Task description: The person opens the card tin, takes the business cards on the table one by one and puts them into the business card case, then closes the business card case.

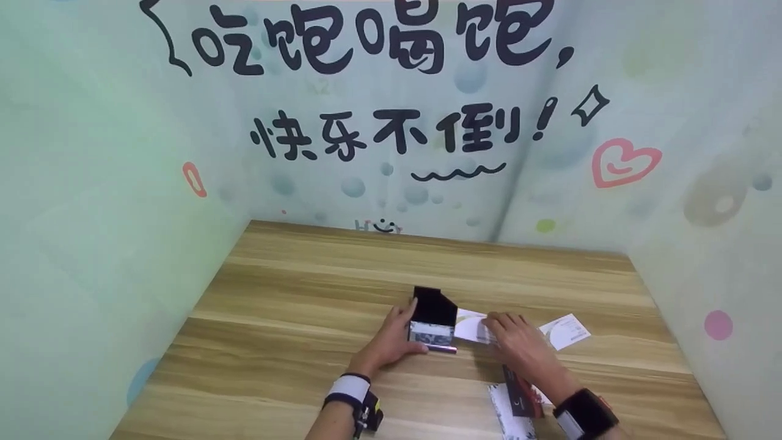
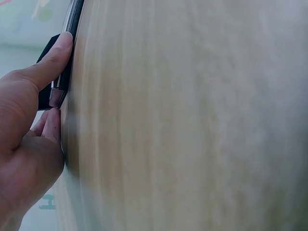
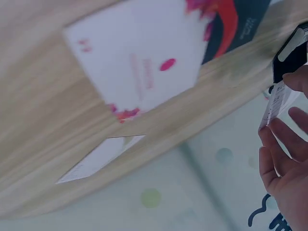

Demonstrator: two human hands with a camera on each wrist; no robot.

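A black business card case [image 1: 435, 307], its lid up, stands in the middle of the table. My left hand [image 1: 394, 336] grips it by the left side; the left wrist view shows the thumb along one edge of the case [image 2: 57, 96]. A card with a greyish printed picture [image 1: 431, 334] lies in its lower part. At the case's right side, my right hand [image 1: 524, 343] pinches a white business card [image 1: 469, 327] between thumb and fingers. In the right wrist view, this card [image 3: 275, 103] overlaps the edge of the case.
Another white card [image 1: 568, 331] lies to the right, beyond the right hand. Nearer, below the right forearm, a black-and-red card [image 1: 521, 391] overlaps a patterned white card [image 1: 508, 415]. A white card with pink flowers [image 3: 139, 62] lies beside them. A printed wall backdrop [image 1: 391, 183] borders the wooden table [image 1: 293, 305].
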